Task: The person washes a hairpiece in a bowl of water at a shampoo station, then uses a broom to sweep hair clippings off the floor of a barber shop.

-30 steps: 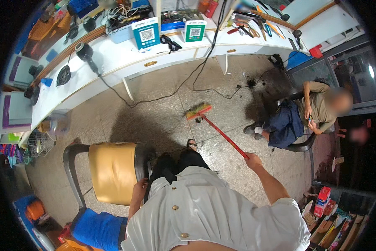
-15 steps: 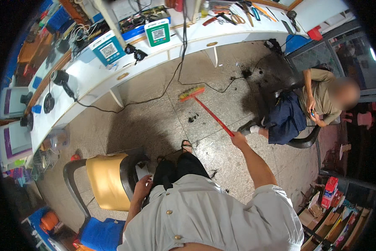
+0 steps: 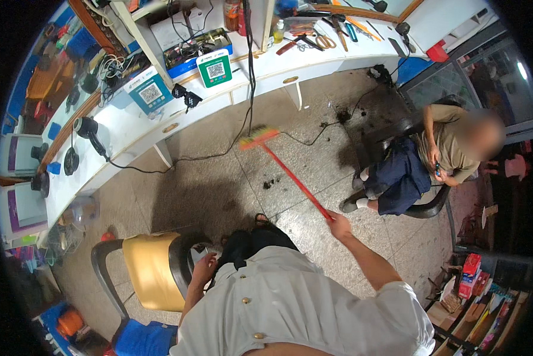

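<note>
My right hand [image 3: 339, 225] is closed round the end of a red broom handle. The broom [image 3: 296, 183] slants away to the left, its yellow-green bristle head [image 3: 259, 137] down at the floor beside a black cord. Between the head and my feet lie dark hair clippings [image 3: 270, 184]. My left hand [image 3: 205, 266] is low by the chair's dark armrest, fingers curled at the edge of a pale flat thing [image 3: 197, 254]. That thing is mostly hidden, and I cannot make out its kind.
A yellow-backed chair [image 3: 151, 271] stands at my left, with a blue cloth [image 3: 143, 339] near it. A seated person [image 3: 450, 139] is at the right, feet on the tiles. Ahead curves a white counter [image 3: 124, 133] with a hair dryer [image 3: 88, 132]; its cord [image 3: 201, 159] crosses the floor. More clippings [image 3: 342, 115] lie farther off.
The broom head has shifted left and a little nearer, up to the cord. My right hand has moved slightly nearer. The seated person's feet show more, and my left hand stays by the chair.
</note>
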Demonstrator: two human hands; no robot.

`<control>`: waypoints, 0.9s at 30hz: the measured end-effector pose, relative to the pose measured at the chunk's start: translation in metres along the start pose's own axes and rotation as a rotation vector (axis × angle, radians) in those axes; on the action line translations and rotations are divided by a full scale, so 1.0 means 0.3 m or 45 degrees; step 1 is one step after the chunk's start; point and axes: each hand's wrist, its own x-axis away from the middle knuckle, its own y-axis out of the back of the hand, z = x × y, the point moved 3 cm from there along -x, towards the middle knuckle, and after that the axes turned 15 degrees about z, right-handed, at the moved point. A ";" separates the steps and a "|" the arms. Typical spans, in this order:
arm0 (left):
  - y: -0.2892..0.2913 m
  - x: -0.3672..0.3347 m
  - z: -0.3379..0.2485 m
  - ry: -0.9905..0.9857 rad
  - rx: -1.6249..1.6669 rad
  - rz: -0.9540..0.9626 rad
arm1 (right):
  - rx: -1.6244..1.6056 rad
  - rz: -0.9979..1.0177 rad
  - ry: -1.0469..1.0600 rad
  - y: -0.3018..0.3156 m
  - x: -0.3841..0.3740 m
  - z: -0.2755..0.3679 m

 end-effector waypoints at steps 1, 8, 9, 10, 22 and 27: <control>0.001 -0.002 -0.004 -0.017 -0.004 -0.009 | -0.033 -0.030 0.095 -0.020 -0.052 0.087; -0.065 -0.034 0.204 -0.049 0.055 -0.025 | -0.082 -0.096 0.361 -0.020 -0.103 0.425; -0.071 -0.035 0.227 -0.049 0.056 -0.030 | -0.079 -0.082 0.347 -0.027 -0.103 0.406; -0.075 -0.041 0.235 -0.051 0.059 -0.034 | -0.072 -0.071 0.331 -0.032 -0.106 0.383; -0.064 -0.012 0.225 -0.021 -0.032 -0.025 | -0.347 -0.021 -0.185 -0.165 0.006 -0.016; -0.091 0.019 0.239 0.062 0.044 0.061 | -0.207 -0.290 -0.354 -0.083 -0.174 -0.156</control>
